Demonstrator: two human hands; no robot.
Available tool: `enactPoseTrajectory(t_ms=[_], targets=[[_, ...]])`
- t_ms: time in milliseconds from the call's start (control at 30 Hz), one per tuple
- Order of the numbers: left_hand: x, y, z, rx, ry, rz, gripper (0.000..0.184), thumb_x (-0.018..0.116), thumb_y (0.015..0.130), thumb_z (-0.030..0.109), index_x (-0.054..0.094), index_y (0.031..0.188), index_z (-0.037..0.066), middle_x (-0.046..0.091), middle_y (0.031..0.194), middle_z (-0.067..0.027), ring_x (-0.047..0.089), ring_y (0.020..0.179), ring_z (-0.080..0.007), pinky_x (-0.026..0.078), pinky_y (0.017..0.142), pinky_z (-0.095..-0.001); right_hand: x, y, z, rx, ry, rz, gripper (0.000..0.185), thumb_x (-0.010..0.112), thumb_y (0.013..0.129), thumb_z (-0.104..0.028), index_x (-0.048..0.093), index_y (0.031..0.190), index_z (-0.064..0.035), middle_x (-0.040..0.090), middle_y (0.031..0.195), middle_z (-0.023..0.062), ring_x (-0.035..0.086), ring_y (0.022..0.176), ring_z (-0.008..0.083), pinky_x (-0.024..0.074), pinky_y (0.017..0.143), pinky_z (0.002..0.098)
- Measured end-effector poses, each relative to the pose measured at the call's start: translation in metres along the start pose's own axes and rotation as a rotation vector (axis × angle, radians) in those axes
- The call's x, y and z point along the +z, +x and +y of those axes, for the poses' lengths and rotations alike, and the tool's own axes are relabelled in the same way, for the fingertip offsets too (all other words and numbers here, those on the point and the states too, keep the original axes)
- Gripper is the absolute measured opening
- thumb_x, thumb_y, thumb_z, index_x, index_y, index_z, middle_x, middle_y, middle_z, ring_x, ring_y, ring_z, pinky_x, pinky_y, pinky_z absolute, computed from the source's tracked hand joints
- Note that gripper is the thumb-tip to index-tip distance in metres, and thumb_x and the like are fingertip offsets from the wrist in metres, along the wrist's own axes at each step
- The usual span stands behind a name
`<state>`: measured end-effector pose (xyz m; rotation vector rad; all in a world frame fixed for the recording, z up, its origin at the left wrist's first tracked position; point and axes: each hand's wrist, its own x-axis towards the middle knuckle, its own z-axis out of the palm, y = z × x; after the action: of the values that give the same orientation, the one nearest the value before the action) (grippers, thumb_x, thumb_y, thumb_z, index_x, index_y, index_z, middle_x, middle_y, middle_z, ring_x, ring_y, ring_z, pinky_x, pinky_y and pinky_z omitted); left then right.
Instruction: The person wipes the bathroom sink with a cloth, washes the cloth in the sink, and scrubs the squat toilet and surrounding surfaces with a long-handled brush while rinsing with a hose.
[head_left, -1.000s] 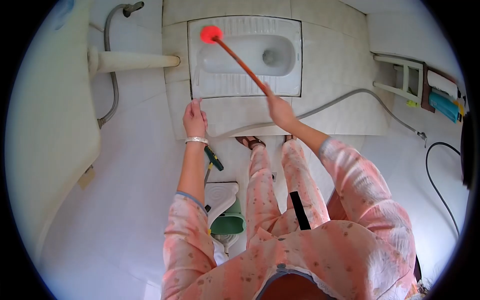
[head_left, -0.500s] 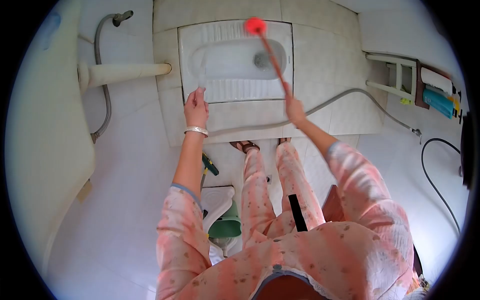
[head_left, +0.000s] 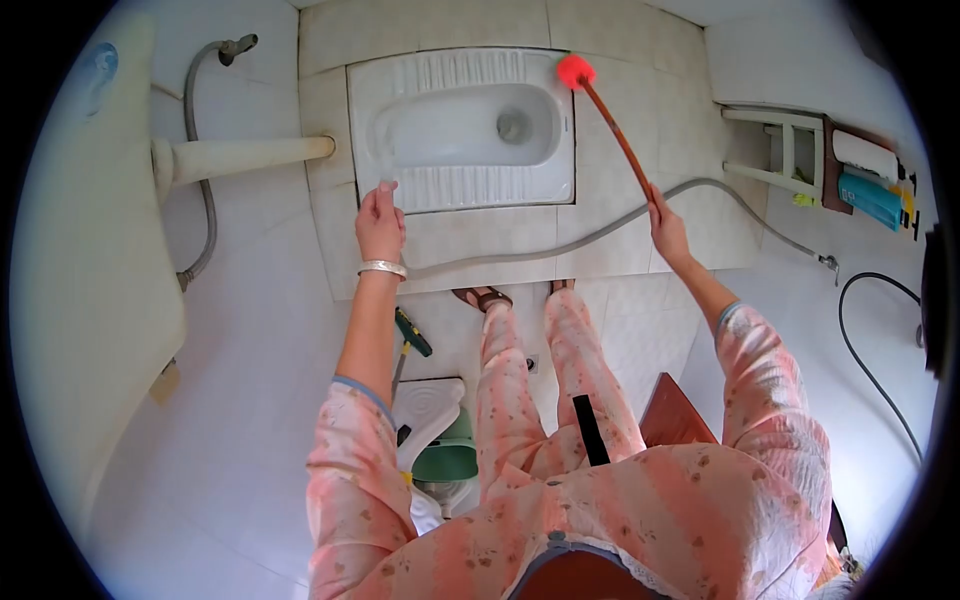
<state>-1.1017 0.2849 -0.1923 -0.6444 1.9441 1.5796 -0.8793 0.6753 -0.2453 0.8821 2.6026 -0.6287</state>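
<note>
My right hand (head_left: 670, 232) is closed around the brown handle of a toilet brush (head_left: 618, 132). The brush's round red head is up at the far right corner of the white squat toilet (head_left: 470, 185). At the toilet's near left corner, my left hand (head_left: 381, 225) is closed on the end of a grey hose (head_left: 560, 247). The hose passes behind my left wrist, so part of it is hidden. A faint streak of water seems to leave my left fingers toward the basin. Water lies in the drain hole (head_left: 514, 125).
The hose crosses the raised tiled step to a tap (head_left: 830, 264) at right. A white pipe (head_left: 250, 150) juts from the left. A shelf (head_left: 790, 150) stands at right. Below my left arm are a green bucket (head_left: 447, 455) and a green-headed floor tool (head_left: 413, 332).
My right hand has swung the brush to the right, from above the toilet's far rim to its far right corner. My left hand stays nearly in place; the view has shifted slightly.
</note>
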Motion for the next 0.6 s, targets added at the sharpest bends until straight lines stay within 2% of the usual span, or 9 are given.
enactPoseTrajectory(t_ms=[100,167,233,267,367,433,500,533,600], targets=[[0.006,0.001,0.005,0.031,0.004,-0.015,0.038,0.046,0.091,0.038,0.058,0.101,0.003,0.041,0.051,0.0026,0.033,0.039,-0.0046,0.026,0.035,-0.0212,0.005,0.057,-0.031,-0.110,0.063,0.163,0.040,0.040,0.092,-0.026,0.037,0.131,-0.0196,0.061,0.081,0.0240,0.059,0.073,0.0403,0.0451,0.064,0.0486],[0.012,0.002,0.011,0.046,0.005,-0.020,0.037,0.046,0.091,0.038,0.058,0.100,0.004,0.040,0.051,0.0027,0.034,0.039,-0.0046,0.026,0.035,-0.0213,0.020,0.110,-0.088,0.116,0.322,0.028,0.038,0.036,0.093,-0.028,0.039,0.129,-0.0167,0.061,0.082,0.0228,0.059,0.073,0.0406,0.0453,0.064,0.0488],[0.018,0.002,0.017,0.037,0.019,-0.040,0.041,0.045,0.091,0.040,0.056,0.104,0.002,0.039,0.055,0.0026,0.033,0.041,-0.0052,0.027,0.037,-0.0217,0.066,0.135,-0.117,0.005,0.177,0.122,0.038,0.033,0.092,-0.030,0.040,0.124,-0.0118,0.061,0.088,0.0253,0.058,0.079,0.0425,0.0458,0.068,0.0502],[0.022,0.001,0.017,0.037,0.023,-0.046,0.041,0.045,0.091,0.040,0.056,0.104,0.002,0.039,0.055,0.0026,0.033,0.041,-0.0052,0.027,0.037,-0.0217,0.074,0.114,-0.131,0.042,0.108,0.061,0.038,0.033,0.092,-0.030,0.038,0.125,-0.0116,0.060,0.087,0.0259,0.058,0.079,0.0435,0.0456,0.068,0.0515],[0.027,0.002,0.013,0.027,0.018,-0.075,0.036,0.048,0.090,0.037,0.059,0.096,0.003,0.040,0.052,0.0028,0.034,0.041,-0.0052,0.028,0.038,-0.0220,0.066,0.039,-0.104,-0.100,0.039,-0.132,0.041,0.037,0.092,-0.031,0.035,0.129,-0.0136,0.060,0.083,0.0249,0.057,0.072,0.0434,0.0450,0.065,0.0507],[0.029,0.002,0.003,0.056,0.216,-0.087,0.036,0.051,0.089,0.036,0.060,0.094,0.002,0.041,0.054,0.0032,0.034,0.045,-0.0055,0.030,0.042,-0.0229,0.048,0.001,-0.072,-0.248,0.153,-0.106,0.043,0.041,0.092,-0.027,0.032,0.132,-0.0136,0.060,0.078,0.0223,0.059,0.065,0.0381,0.0458,0.061,0.0470],[0.025,0.005,-0.006,0.048,0.205,-0.069,0.036,0.052,0.088,0.036,0.060,0.094,0.002,0.041,0.055,0.0032,0.035,0.046,-0.0057,0.031,0.043,-0.0231,0.001,-0.026,-0.078,-0.039,0.321,-0.315,0.040,0.041,0.091,-0.022,0.038,0.129,-0.0090,0.058,0.070,0.0202,0.059,0.059,0.0322,0.0477,0.059,0.0430],[0.022,0.004,-0.014,0.029,0.211,-0.060,0.036,0.052,0.088,0.036,0.060,0.095,0.002,0.042,0.056,0.0031,0.036,0.048,-0.0059,0.032,0.045,-0.0233,-0.022,-0.033,-0.091,-0.037,0.316,-0.320,0.040,0.041,0.091,-0.022,0.038,0.129,-0.0090,0.058,0.070,0.0202,0.059,0.059,0.0322,0.0477,0.059,0.0430],[0.014,0.003,-0.026,0.013,0.208,-0.066,0.035,0.053,0.088,0.036,0.061,0.095,0.002,0.043,0.057,0.0027,0.037,0.049,-0.0057,0.032,0.045,-0.0228,-0.060,-0.040,-0.117,0.243,0.390,-0.638,0.039,0.039,0.091,-0.018,0.039,0.129,-0.0071,0.056,0.065,0.0177,0.058,0.056,0.0285,0.0493,0.058,0.0397]])
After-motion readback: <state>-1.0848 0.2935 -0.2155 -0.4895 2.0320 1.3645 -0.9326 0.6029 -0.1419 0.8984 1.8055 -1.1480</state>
